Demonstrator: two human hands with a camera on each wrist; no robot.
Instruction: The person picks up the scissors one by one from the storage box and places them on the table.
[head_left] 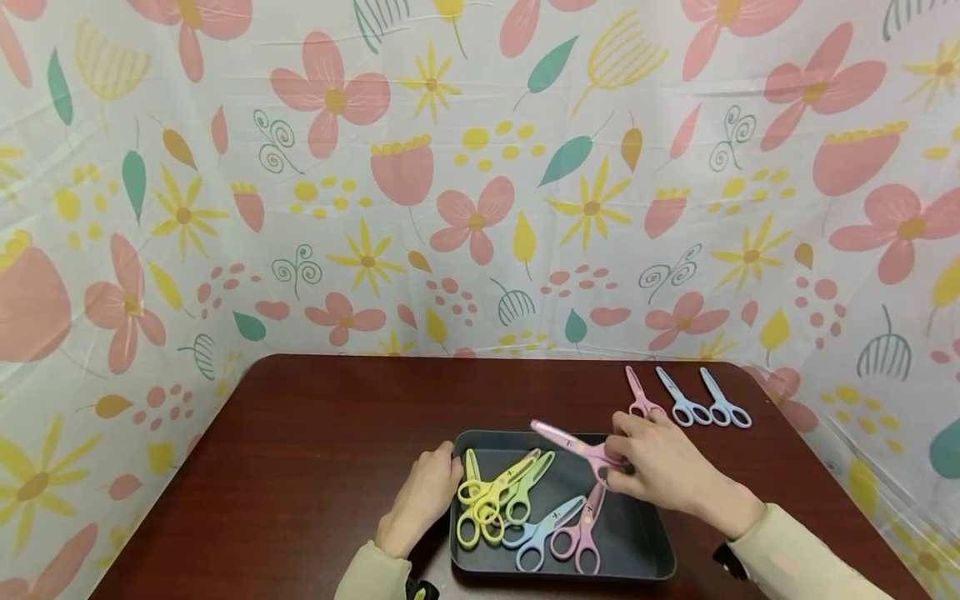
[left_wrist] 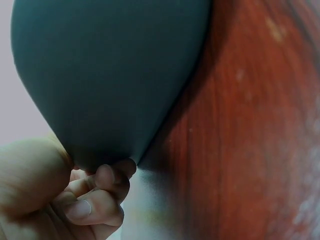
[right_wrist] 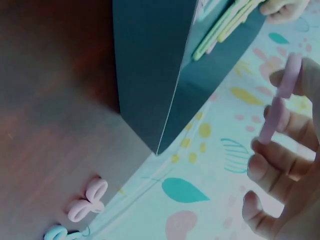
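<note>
The right hand (head_left: 660,467) holds the pink scissors (head_left: 572,442) above the tray (head_left: 633,542), fingers pinching the handle loops, blades pointing left and away. The left hand (head_left: 427,492) grips the tray's left side, fingers curled. The pink scissors look light, stiff and smooth — probably plastic, hardly fragile — so the loops seem the surest hold. More scissors (head_left: 501,486) overlap in the tray; three pairs (head_left: 680,402) lie beyond on the surface (head_left: 337,433).

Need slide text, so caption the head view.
Right hand holds pink scissors over a tray gripped by the left hand.
</note>
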